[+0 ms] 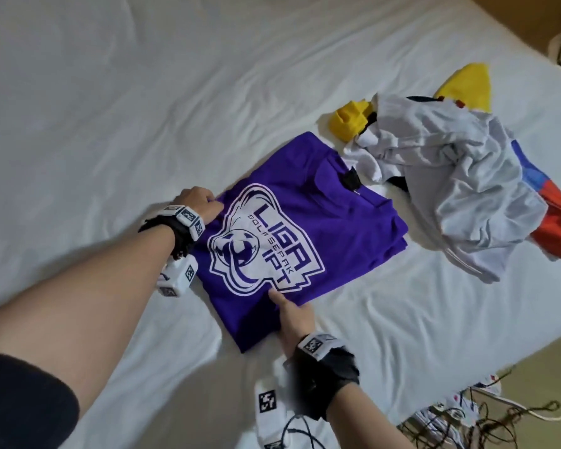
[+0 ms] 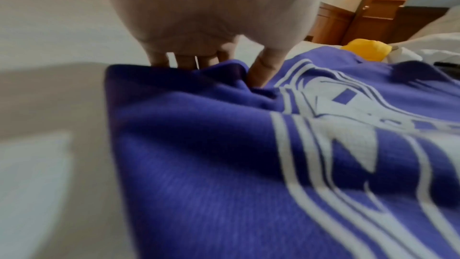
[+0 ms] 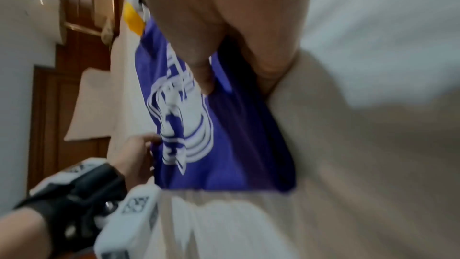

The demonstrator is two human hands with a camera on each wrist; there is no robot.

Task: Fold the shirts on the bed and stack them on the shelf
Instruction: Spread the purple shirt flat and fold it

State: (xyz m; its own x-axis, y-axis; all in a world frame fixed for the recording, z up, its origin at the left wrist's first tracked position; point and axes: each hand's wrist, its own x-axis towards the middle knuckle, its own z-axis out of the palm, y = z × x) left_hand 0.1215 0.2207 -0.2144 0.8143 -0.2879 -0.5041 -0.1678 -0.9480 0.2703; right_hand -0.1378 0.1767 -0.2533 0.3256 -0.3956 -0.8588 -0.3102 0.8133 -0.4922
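A folded purple shirt point(image 1: 305, 228) with a white "LIGA" crest lies on the white bed point(image 1: 110, 108). My left hand point(image 1: 200, 202) pinches its left edge, thumb on top and fingers tucked under the fold; the left wrist view shows that hand point(image 2: 224, 60) gripping the purple shirt point(image 2: 224, 155). My right hand point(image 1: 292, 315) grips the near edge, thumb on the print and fingers beneath. In the right wrist view my right hand point(image 3: 224, 70) has its thumb pressing the purple shirt point(image 3: 236, 145), and my left hand point(image 3: 139, 151) shows at the far side.
A crumpled heap of unfolded clothes lies just right of the shirt: a light grey shirt point(image 1: 450, 176), a yellow garment point(image 1: 353, 119) and an orange-and-blue one point(image 1: 551, 215). Cables point(image 1: 467, 413) trail off the bed's near right corner. Wooden furniture point(image 2: 368, 17) stands beyond the bed.
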